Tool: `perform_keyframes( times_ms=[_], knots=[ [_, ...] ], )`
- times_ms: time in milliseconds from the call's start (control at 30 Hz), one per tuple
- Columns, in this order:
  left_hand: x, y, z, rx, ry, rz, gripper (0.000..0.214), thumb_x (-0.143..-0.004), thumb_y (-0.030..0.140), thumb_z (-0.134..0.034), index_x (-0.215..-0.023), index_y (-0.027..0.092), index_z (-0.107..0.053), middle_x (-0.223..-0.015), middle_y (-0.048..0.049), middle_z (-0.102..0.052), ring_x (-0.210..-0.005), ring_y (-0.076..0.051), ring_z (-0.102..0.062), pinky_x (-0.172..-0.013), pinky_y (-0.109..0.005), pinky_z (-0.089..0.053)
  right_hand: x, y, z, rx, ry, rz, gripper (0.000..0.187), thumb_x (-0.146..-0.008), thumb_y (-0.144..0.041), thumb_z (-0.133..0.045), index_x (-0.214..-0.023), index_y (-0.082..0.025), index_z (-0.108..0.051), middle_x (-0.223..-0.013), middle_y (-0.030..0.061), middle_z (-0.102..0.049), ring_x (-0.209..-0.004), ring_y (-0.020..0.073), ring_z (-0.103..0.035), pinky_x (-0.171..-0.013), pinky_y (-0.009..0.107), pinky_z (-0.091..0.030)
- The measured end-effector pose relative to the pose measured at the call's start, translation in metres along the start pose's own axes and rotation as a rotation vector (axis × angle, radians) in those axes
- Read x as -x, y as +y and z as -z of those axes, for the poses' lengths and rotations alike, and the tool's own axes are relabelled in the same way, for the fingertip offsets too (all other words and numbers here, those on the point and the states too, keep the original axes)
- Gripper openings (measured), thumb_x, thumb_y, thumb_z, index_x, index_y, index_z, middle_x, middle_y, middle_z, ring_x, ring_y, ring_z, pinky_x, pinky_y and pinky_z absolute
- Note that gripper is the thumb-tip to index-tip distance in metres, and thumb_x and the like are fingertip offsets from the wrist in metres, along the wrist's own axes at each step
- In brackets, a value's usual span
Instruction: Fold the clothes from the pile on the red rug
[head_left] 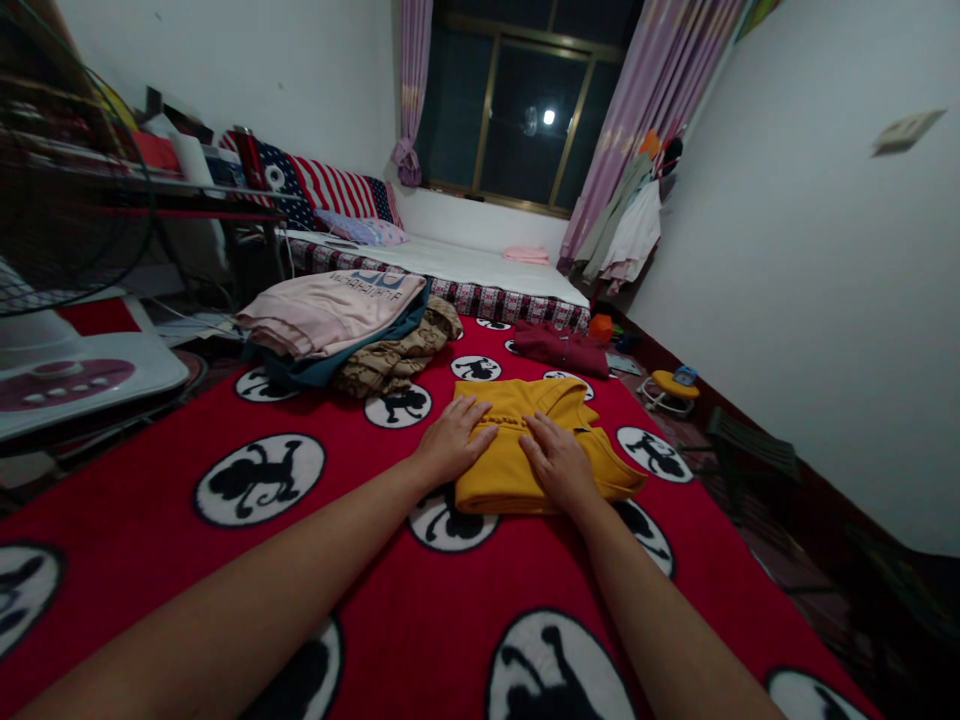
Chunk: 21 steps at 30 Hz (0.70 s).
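Note:
A folded yellow garment (499, 480) lies flat on a red blanket (420, 610) patterned with black figures in white circles. My left hand (454, 440) rests on the garment's left part, fingers stretched out. On its middle to right part lies my right hand (556, 458), palm down with the fingers spread. A line of small lettering on the cloth shows between the two hands. Some collar-like edges stick out at the garment's right side.
Folded clothes are stacked at the back left, a pale pink shirt (337, 305) above camouflage cloth (401, 350). Farther back lies a dark red garment (562, 348). A fan (67, 170) stands left; a yellow-topped stool (673, 386) and a folding chair (754, 445) stand right.

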<state>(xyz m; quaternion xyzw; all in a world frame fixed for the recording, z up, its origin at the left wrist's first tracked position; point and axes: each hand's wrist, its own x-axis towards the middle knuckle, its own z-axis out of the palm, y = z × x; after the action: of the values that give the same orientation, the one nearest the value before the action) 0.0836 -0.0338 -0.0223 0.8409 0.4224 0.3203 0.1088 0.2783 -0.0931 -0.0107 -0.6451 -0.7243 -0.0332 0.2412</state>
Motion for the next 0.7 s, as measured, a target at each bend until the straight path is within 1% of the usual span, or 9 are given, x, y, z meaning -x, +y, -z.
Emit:
perform_keyframes(
  times_ms=[67,133,200,267,333,400,467,600,700],
  knots=[
    [0.000,0.000,0.000,0.010,-0.002,-0.002,0.049,-0.093,0.043,-0.044,-0.132,0.015,-0.053,-0.142,-0.0149,-0.046,-0.134,-0.028,-0.039,-0.113,-0.045,-0.030,0.001,-0.001,0.001,0.036,0.045,-0.014,0.043,-0.094,-0.038,-0.042,-0.128,-0.016,-0.056,-0.138,0.0123,-0.053,-0.127,0.0238,-0.048,-0.107,0.038,-0.034],
    [0.000,0.001,0.000,0.028,-0.005,0.015,0.050,-0.093,0.043,-0.045,-0.132,0.014,-0.052,-0.142,-0.0157,-0.045,-0.135,-0.029,-0.038,-0.114,-0.045,-0.028,0.002,0.001,0.005,0.120,0.121,-0.075,0.044,-0.093,-0.038,-0.044,-0.128,-0.014,-0.055,-0.138,0.0137,-0.052,-0.127,0.0258,-0.047,-0.107,0.040,-0.031],
    [0.000,0.002,0.001,0.060,0.005,0.060,0.053,-0.091,0.044,-0.046,-0.134,0.013,-0.051,-0.144,-0.0172,-0.041,-0.135,-0.030,-0.037,-0.114,-0.044,-0.029,0.001,0.007,0.011,0.235,0.203,-0.180,0.048,-0.092,-0.038,-0.045,-0.132,-0.011,-0.050,-0.141,0.0167,-0.048,-0.130,0.0286,-0.043,-0.108,0.044,-0.028],
    [0.000,0.003,0.001,0.094,0.038,0.116,0.058,-0.089,0.047,-0.050,-0.134,0.010,-0.050,-0.145,-0.0195,-0.036,-0.136,-0.032,-0.036,-0.113,-0.044,-0.030,0.000,0.013,0.019,0.344,0.240,-0.318,0.055,-0.092,-0.041,-0.046,-0.135,-0.007,-0.045,-0.143,0.0207,-0.044,-0.130,0.0314,-0.041,-0.106,0.045,-0.028],
    [0.000,0.003,0.000,0.123,0.086,0.152,0.063,-0.086,0.049,-0.054,-0.134,0.009,-0.049,-0.146,-0.0207,-0.033,-0.136,-0.033,-0.034,-0.113,-0.044,-0.031,-0.002,0.019,0.026,0.410,0.189,-0.462,0.064,-0.091,-0.049,-0.047,-0.135,-0.003,-0.043,-0.136,0.0252,-0.049,-0.124,0.0341,-0.047,-0.101,0.045,-0.032],
    [-0.001,0.002,0.000,0.147,0.114,0.167,0.063,-0.084,0.049,-0.055,-0.132,0.009,-0.050,-0.146,-0.0204,-0.033,-0.136,-0.033,-0.035,-0.113,-0.044,-0.032,-0.005,0.021,0.030,0.428,0.087,-0.562,0.070,-0.089,-0.056,-0.047,-0.133,-0.001,-0.043,-0.120,0.0264,-0.060,-0.113,0.0354,-0.056,-0.094,0.045,-0.038],
    [-0.001,0.001,-0.001,0.170,0.119,0.168,0.060,-0.084,0.048,-0.055,-0.131,0.010,-0.050,-0.144,-0.0197,-0.035,-0.135,-0.033,-0.036,-0.112,-0.045,-0.033,-0.009,0.022,0.032,0.423,0.025,-0.591,0.072,-0.087,-0.060,-0.047,-0.131,-0.003,-0.044,-0.110,0.0244,-0.065,-0.106,0.0353,-0.060,-0.087,0.043,-0.041],
    [0.000,0.000,-0.003,0.214,0.139,0.155,0.057,-0.084,0.047,-0.056,-0.128,0.012,-0.052,-0.143,-0.0184,-0.037,-0.134,-0.032,-0.038,-0.110,-0.046,-0.036,-0.019,0.029,0.037,0.361,-0.047,-0.657,0.074,-0.080,-0.061,-0.055,-0.130,-0.008,-0.044,-0.113,0.0224,-0.065,-0.105,0.0343,-0.062,-0.078,0.038,-0.045],
    [0.000,-0.001,-0.004,0.240,0.156,0.158,0.056,-0.082,0.047,-0.058,-0.127,0.013,-0.053,-0.144,-0.0180,-0.037,-0.134,-0.033,-0.039,-0.109,-0.046,-0.036,-0.028,0.038,0.043,0.278,-0.191,-0.687,0.063,-0.077,-0.060,-0.059,-0.118,-0.013,-0.054,-0.111,0.0191,-0.067,-0.104,0.0331,-0.064,-0.075,0.035,-0.045]
  ],
)
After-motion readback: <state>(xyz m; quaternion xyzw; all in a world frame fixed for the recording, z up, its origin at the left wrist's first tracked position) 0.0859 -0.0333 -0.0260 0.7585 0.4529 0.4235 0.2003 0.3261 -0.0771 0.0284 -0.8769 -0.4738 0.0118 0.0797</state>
